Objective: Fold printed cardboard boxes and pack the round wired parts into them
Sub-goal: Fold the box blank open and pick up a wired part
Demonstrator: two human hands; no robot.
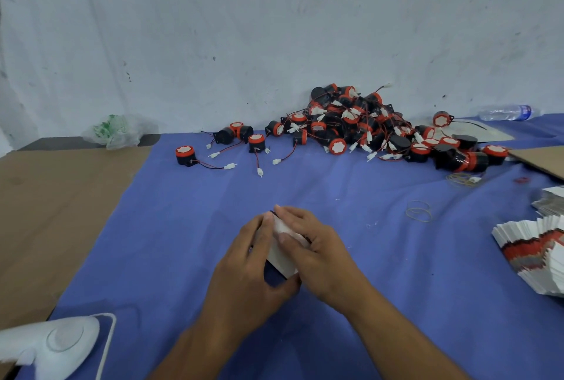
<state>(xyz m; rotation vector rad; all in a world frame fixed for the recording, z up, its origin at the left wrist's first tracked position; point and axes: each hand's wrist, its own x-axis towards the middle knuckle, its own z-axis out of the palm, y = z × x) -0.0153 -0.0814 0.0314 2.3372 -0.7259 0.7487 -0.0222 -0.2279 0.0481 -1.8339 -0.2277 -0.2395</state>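
Observation:
A small white cardboard box (282,254) with a dark side sits between both hands at the centre of the blue cloth. My left hand (248,266) grips its left side and bottom corner. My right hand (317,248) curls over its top and right side, fingers pressing on a white flap. A large pile of round black-and-red wired parts (366,126) lies at the back against the wall. A few loose parts (184,156) lie left of it. A fanned stack of flat printed boxes (537,251) lies at the right edge.
The blue cloth (183,242) covers the table, with brown cardboard (55,211) to its left. Rubber bands (418,211) lie right of centre. A plastic bag (120,132) and a water bottle (508,112) rest by the wall. A white device (58,346) sits at bottom left.

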